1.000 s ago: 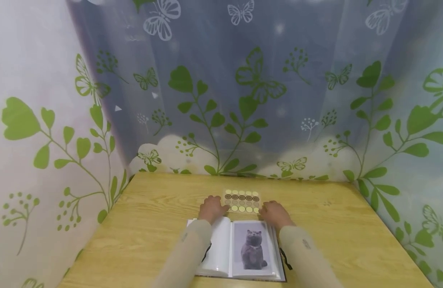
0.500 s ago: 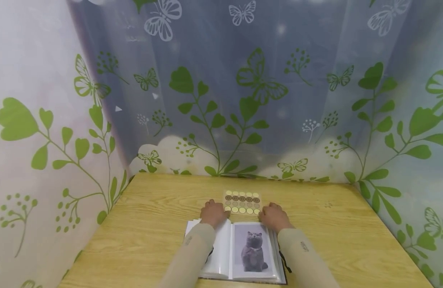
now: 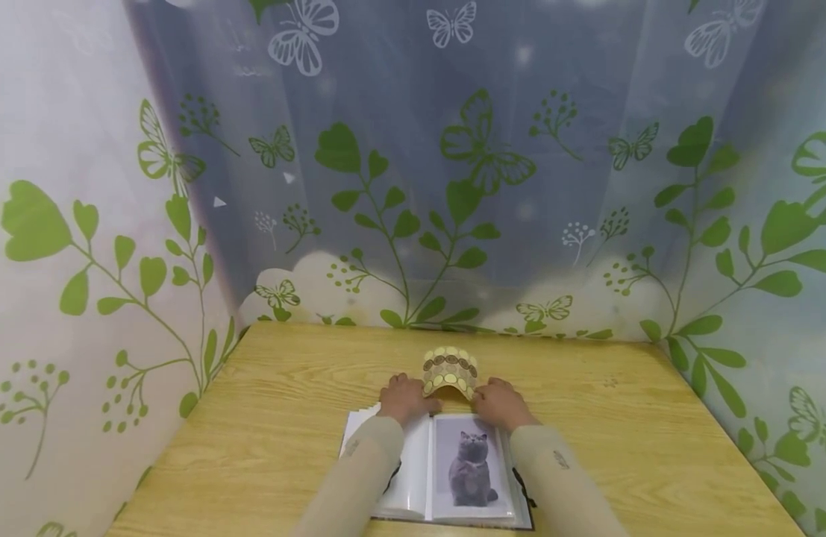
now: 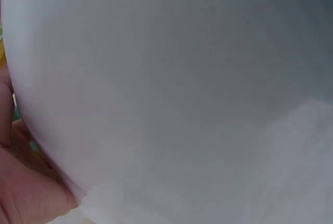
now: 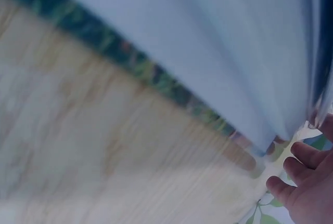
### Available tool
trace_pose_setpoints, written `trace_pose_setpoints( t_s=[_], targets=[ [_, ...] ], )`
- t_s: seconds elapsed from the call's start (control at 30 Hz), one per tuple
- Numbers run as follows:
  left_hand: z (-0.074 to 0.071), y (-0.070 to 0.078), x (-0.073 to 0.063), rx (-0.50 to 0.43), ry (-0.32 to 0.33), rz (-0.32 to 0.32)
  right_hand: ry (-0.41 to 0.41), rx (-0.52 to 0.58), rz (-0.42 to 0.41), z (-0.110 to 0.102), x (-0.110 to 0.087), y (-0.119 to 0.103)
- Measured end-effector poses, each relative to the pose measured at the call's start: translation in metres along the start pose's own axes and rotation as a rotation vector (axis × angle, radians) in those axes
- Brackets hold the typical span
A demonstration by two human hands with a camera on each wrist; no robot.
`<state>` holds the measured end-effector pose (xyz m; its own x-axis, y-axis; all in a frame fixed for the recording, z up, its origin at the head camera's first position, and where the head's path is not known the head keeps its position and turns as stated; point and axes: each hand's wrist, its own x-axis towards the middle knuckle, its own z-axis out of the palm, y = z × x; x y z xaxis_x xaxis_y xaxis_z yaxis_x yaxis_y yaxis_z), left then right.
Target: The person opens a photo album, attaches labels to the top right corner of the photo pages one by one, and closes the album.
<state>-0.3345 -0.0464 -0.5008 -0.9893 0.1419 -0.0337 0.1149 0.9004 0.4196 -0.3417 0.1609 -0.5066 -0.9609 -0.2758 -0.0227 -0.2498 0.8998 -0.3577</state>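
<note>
A sheet of round stickers (image 3: pixel 449 365), in rows of yellow and brown, is bent into an arch on the table just beyond an open photo album (image 3: pixel 413 477). My left hand (image 3: pixel 406 399) holds its left edge, and my right hand (image 3: pixel 501 403) holds the right edge. Fingertips are too small to make out there. A grey cat photo (image 3: pixel 471 470) fills the album's right page; my left forearm covers part of the left page. In the left wrist view a blurred pale page hides most of the left hand (image 4: pixel 28 187). The right hand (image 5: pixel 307 182) shows bent fingers in the right wrist view.
The wooden table (image 3: pixel 271 447) reaches back to a curtain (image 3: pixel 413 186) printed with leaves and butterflies, which also hangs at both sides. A black strap (image 3: pixel 523 488) lies by the album's right edge.
Both hands have moved towards each other. Between them the sticker sheet, flat before, has bowed upwards and looks narrower. The album has stayed in place.
</note>
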Motion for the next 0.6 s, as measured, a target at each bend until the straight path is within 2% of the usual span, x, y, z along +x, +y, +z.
trace_pose_setpoints(
  t_s=[0.23,0.4,0.6],
  targets=[
    [0.0053,-0.0016,0.0042,-0.043,0.056,-0.011,-0.008,0.021,-0.001,0.0008,0.0006,-0.0088],
    [0.0056,-0.0029,0.0072,-0.031,0.081,0.029,0.005,0.041,-0.007,0.0005,-0.001,-0.0108],
    [0.0042,0.0,0.0097,-0.045,0.107,0.066,0.066,0.03,-0.015,0.0008,-0.0004,-0.0073]
  ],
)
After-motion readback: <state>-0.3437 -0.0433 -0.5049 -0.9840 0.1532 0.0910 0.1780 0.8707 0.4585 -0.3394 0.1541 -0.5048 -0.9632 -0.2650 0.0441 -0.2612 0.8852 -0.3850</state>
